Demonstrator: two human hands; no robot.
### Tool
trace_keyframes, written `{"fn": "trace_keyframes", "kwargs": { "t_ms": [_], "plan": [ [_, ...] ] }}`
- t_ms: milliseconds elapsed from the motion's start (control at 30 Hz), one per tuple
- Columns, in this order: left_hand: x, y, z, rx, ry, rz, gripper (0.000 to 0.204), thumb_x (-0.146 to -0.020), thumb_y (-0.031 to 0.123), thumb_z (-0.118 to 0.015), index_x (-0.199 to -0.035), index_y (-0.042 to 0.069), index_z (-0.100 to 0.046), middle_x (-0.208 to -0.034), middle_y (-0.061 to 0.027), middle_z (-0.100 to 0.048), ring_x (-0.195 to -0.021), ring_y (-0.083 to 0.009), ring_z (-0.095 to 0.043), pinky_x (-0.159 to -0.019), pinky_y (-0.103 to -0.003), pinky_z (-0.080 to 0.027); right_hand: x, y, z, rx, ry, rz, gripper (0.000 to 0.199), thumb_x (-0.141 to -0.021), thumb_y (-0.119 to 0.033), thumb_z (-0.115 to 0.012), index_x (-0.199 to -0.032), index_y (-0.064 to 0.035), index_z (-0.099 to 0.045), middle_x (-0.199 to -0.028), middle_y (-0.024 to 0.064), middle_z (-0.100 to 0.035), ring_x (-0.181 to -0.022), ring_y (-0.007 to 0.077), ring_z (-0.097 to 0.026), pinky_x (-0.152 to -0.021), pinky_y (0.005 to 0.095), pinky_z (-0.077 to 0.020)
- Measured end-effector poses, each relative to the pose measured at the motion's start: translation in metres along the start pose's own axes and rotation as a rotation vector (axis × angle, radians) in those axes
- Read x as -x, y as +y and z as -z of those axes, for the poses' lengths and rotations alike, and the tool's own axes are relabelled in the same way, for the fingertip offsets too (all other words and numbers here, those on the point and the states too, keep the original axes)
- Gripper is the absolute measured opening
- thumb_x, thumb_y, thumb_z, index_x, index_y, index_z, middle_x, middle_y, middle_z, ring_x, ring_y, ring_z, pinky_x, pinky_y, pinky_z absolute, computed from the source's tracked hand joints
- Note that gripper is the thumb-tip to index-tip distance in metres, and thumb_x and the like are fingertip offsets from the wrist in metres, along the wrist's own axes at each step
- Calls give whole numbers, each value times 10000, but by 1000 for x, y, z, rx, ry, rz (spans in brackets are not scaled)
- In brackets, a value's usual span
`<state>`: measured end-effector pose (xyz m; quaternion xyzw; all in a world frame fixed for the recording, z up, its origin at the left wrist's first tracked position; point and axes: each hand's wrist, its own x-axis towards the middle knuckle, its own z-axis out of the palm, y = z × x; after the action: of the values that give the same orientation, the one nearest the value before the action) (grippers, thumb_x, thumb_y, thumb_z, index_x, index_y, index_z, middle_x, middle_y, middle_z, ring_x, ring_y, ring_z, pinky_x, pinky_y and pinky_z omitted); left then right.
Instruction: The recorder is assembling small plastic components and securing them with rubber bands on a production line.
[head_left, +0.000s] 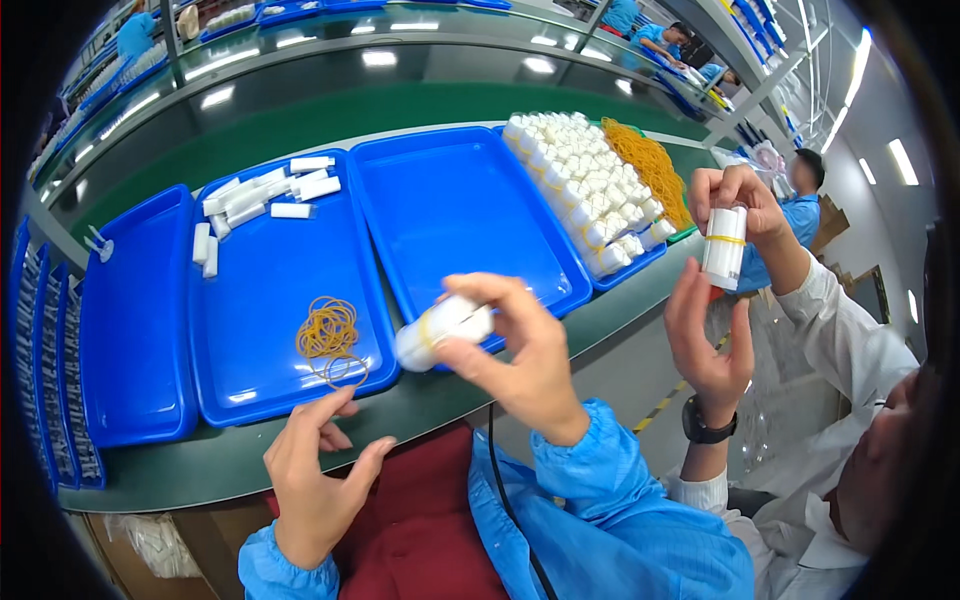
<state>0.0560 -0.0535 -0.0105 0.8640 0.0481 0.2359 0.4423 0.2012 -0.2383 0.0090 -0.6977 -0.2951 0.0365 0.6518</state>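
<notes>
A: Right hand [510,365] first. What's in it?

B: Fingers closed around a bundle of small white cylinders [440,328], smooth plastic by the look, bound with a yellow rubber band. It's held lying sideways, above the near edge of the middle blue tray [455,205].

A: Left hand [318,478]?

B: Open, holding nothing, fingers loosely curled, just below the near rim of the left blue tray [262,300]. Nearest thing: a loose tangle of rubber bands [330,338], thin tan loops, lying inside that tray.

A: Other contents?

B: Flat white rectangular pieces [262,198] scattered at the tray's far end. A right-hand tray holds tightly packed white bundles [585,185], with a heap of orange-yellow bands [650,165] beside them.

A: Surface, room?

B: Dark green bench [230,460], matte, running along a factory line. Glossy moulded trays, ceiling lights reflecting off a dark shelf [300,70] behind. Workers in blue in the distance.

A: Anyone close?

B: A person in a white sleeve at right, both hands [735,205] raised around an upright banded bundle [724,246].

A: Unclear bits?

B: Far-left stacked trays [45,380] are cut off by the dark rim; contents too small to read. The count of cylinders in the held bundle is hidden by fingers.
</notes>
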Motion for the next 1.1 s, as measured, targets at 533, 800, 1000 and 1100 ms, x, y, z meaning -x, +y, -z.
{"fn": "trace_keyframes", "kwargs": {
  "t_ms": [533,800,1000,1100],
  "plan": [
    [6,-3,9,52,-9,48,310,-776,-68,-716,-1073,8,-669,-937,-96,-686,-668,-111,-548,-637,-259,-448,45,19,59,-278,438,-344,403,-1045,-311,-546,-1272,21,-553,-1147,106,-633,-1046,179,-636,-936,342,-518],
    [9,-9,6,13,-11,32,255,-815,-51,-700,-1062,5,-670,-920,-89,-680,-665,-108,-550,-655,-262,-440,63,72,123,-514,1046,-118,340,-1055,-308,-536,-1261,-38,-532,-1153,88,-615,-1045,177,-617,-908,347,-518],
    [2,8,9,3,-15,67,184,-880,-15,-744,-1061,10,-722,-875,-64,-689,-733,-131,-628,-682,-261,-503,38,93,177,-213,1370,77,446,-1032,-290,-591,-1348,-1,-464,-1292,120,-563,-1159,211,-584,-961,360,-500],
    [2,5,9,-7,-35,88,190,-890,-6,-736,-1078,11,-717,-904,-73,-699,-765,-140,-640,-704,-268,-510,19,105,204,121,1300,210,467,-1014,-216,-622,-1378,26,-455,-1339,136,-538,-1198,223,-571,-1005,371,-484]
  ]
}}
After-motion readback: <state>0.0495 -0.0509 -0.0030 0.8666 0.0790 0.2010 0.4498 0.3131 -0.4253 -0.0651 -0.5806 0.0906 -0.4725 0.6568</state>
